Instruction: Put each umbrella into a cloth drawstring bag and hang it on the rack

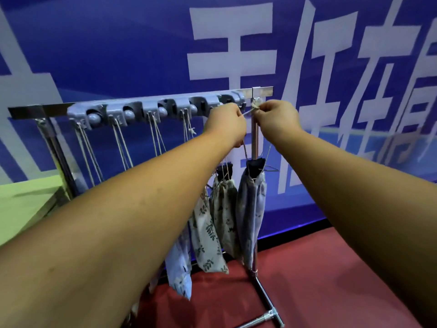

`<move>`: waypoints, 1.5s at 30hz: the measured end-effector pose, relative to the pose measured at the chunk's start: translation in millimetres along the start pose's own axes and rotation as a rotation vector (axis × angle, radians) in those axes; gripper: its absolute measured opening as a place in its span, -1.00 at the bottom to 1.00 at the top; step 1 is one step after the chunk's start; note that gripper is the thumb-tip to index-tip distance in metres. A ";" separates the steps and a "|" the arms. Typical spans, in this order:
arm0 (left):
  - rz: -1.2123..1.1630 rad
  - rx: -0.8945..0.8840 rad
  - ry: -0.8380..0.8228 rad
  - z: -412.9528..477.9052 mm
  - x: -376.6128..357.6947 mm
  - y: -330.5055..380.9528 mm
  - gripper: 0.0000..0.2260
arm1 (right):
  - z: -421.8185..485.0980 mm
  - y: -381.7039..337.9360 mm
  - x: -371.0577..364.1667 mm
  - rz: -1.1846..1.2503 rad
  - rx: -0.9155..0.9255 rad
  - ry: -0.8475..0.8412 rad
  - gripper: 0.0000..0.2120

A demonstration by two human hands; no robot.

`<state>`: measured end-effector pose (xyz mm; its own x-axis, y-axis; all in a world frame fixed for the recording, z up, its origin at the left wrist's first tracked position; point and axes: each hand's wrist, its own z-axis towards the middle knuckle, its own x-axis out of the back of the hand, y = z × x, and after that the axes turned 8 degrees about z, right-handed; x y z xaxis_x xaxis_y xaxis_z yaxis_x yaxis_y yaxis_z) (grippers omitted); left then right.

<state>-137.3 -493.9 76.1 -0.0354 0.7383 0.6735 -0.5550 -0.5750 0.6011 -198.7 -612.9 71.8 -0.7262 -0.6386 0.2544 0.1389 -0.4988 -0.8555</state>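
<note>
Pinching the pale cord from either side, the left hand and right hand sit close together at the right end of the rack, just by its upright post; both sets of fingers are curled tight on the string, a small knot bunched at the right hand's tips; the blue-grey cloth bag hangs straight below, long axis vertical, a dark umbrella poking from its gathered mouth; the last slot of the grey plastic holder lies just up and left of the cord, so the left hand looks nearer; whether the loop is hooked yet cannot be told; soft printed cotton, thin twisted string, shiny steel; other bags dangle leftward.
</note>
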 end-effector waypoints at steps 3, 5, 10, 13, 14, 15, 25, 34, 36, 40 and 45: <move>0.020 -0.023 0.084 16.2 2.6 10.7 -0.78 | 18.7 -5.2 -6.5 -0.012 0.057 0.052 -0.78; 0.042 -0.017 0.135 24.2 3.7 16.9 -0.81 | 28.5 -7.4 -8.9 -0.016 0.085 0.056 -0.79; 0.253 0.003 0.098 25.6 0.6 22.4 -0.84 | 45.2 -5.1 -15.2 0.022 0.009 0.011 -0.81; 0.321 0.045 0.013 20.7 -11.6 17.8 -0.87 | 40.8 2.9 -22.5 0.018 -0.021 -0.020 -0.77; 0.324 0.065 -0.012 20.7 -14.0 16.1 -0.86 | 38.5 5.0 -24.4 0.036 -0.023 -0.017 -0.76; 0.322 0.082 -0.033 22.3 -15.1 15.4 -0.88 | 37.3 5.8 -25.4 0.059 -0.032 -0.014 -0.77; 0.274 -0.027 -0.035 11.1 -8.4 13.6 -0.79 | 25.4 6.1 -20.3 0.120 -0.176 -0.072 -0.83; 0.272 -0.028 0.174 25.5 -8.6 8.9 -0.84 | 29.8 7.0 -14.7 0.145 0.002 0.025 -0.81; 0.207 -0.031 0.220 34.8 -5.0 13.6 -0.84 | 36.6 1.8 -12.7 0.169 0.041 0.048 -0.83; 0.234 -0.026 0.219 43.0 -2.4 20.2 -0.87 | 54.5 -1.8 -20.0 0.193 0.041 0.055 -0.88; 0.384 0.011 0.129 31.0 -20.4 0.9 -0.80 | 51.3 23.3 -37.9 0.356 -0.089 -0.032 -0.90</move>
<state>-111.3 -520.4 76.2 -0.3426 0.5071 0.7908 -0.4725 -0.8206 0.3216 -133.5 -630.3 65.3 -0.6211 -0.7819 -0.0534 0.3189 -0.1899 -0.9286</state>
